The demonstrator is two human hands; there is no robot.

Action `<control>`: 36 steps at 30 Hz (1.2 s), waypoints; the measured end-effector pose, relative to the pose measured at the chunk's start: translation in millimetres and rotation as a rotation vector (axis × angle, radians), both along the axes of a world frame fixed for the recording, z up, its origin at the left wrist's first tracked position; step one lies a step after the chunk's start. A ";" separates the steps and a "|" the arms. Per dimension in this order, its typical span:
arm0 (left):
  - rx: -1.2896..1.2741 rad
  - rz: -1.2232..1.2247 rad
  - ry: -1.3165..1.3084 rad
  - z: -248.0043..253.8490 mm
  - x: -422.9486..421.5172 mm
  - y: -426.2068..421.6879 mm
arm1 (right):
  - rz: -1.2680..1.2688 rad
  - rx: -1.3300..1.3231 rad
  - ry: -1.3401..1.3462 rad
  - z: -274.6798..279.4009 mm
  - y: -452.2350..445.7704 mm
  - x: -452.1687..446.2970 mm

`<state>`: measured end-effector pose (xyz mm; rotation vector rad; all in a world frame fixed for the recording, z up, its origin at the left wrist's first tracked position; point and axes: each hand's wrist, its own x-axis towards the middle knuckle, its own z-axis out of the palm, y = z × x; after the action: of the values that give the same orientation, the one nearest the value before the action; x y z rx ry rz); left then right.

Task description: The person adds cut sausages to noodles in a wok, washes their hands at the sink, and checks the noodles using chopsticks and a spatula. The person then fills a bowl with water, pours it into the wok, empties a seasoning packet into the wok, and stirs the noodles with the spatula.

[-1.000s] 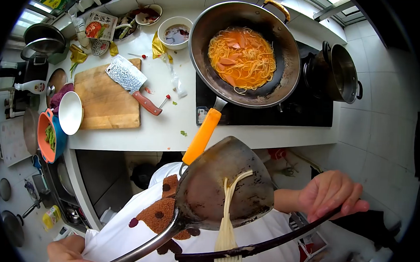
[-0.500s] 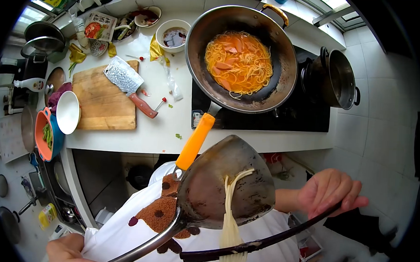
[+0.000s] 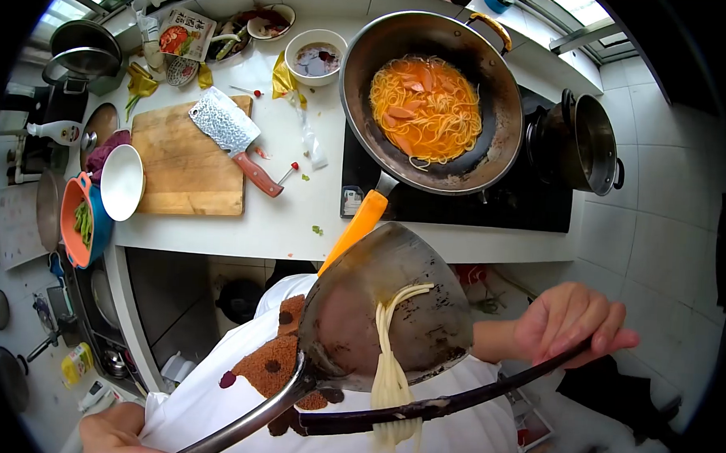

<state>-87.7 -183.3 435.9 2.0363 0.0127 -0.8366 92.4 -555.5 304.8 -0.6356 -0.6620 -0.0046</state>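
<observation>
In my left hand [image 3: 113, 433], at the lower left, is the end of a metal spatula's handle. The broad, stained blade of the spatula [image 3: 351, 307] is held up in front of my body. My right hand [image 3: 573, 325] grips dark chopsticks [image 3: 469, 401], which reach leftward below the blade. Pale noodles [image 3: 393, 382] hang over the chopsticks, their upper strands lying against the blade. Farther off, a wok [image 3: 498, 111] with an orange handle holds noodles in orange sauce [image 3: 425, 112] with pinkish slices.
The wok sits over a black cooktop [image 3: 453, 210], with a dark pot [image 3: 597, 148] to its right. A cleaver [image 3: 226, 123] lies across the wooden cutting board [image 3: 187, 178]. White bowls [image 3: 123, 184] and a colander [image 3: 78, 222] stand on the left side.
The spatula and chopsticks have shifted slightly left and up in view. The hanging noodles now show a lower end below the chopsticks. The counter appears shifted slightly right.
</observation>
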 end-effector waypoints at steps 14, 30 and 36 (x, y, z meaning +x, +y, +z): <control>-0.033 -0.076 0.068 -2.1 -8.4 11.9 | -0.047 -0.068 -0.019 0.2 -6.0 -11.2; -1.006 0.395 0.602 -115.4 105.4 -37.3 | -0.914 -0.513 0.248 -49.3 -34.2 55.6; -0.796 0.254 0.365 -150.0 162.9 -83.9 | -0.938 -0.602 0.318 -88.8 -45.6 97.7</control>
<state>75.1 -267.1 285.9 1.0996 0.1204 -0.8601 190.0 -601.1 216.0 -1.4505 0.0057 -0.5821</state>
